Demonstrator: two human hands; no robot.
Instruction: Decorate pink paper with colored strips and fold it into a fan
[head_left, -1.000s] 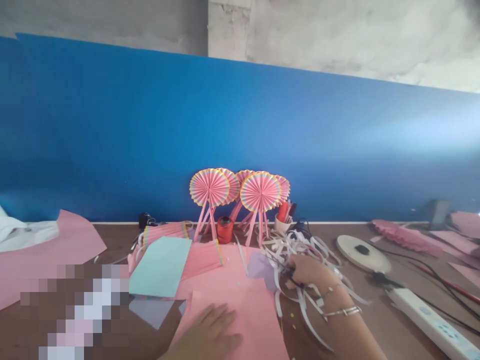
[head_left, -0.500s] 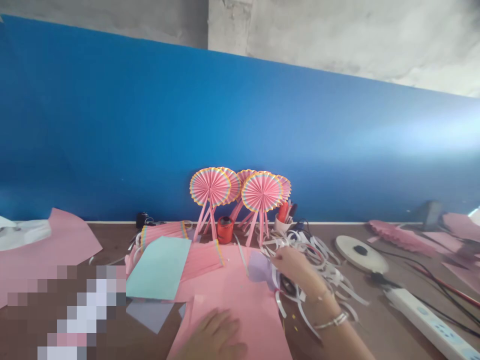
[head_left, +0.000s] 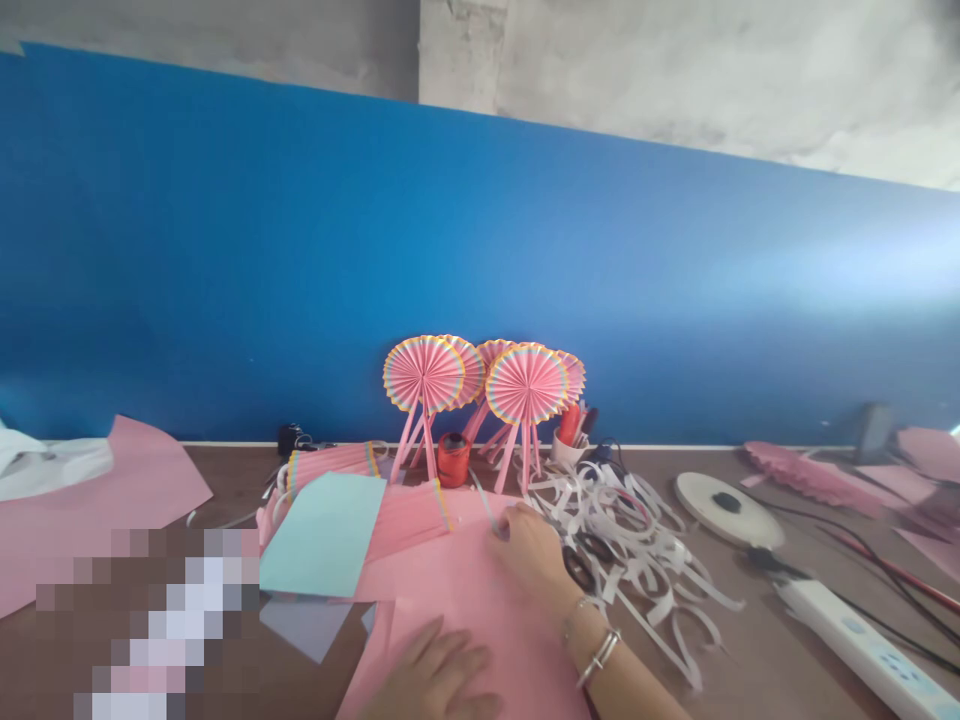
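Observation:
My left hand lies flat with its fingers spread on a large pink paper sheet. Further up the same sheet, my right hand is closed, with its fingers curled down. A thin pale strip runs toward its fingertips; whether they grip the strip is hidden. Just left of the hands, a light teal sheet overlaps pleated pink paper. Beyond my right hand stand several round pink pleated paper fans on pink legs, their rims striped in colours.
Tangled white paper strips lie right of my right hand, with black scissor handles among them. Near the fans stand a red roll and a white cup. Further right are a round white plate and a power strip.
My right hand has moved left from the edge of the white strips onto the pink sheet, covering the lavender paper there. My left hand stays flat in nearly the same place.

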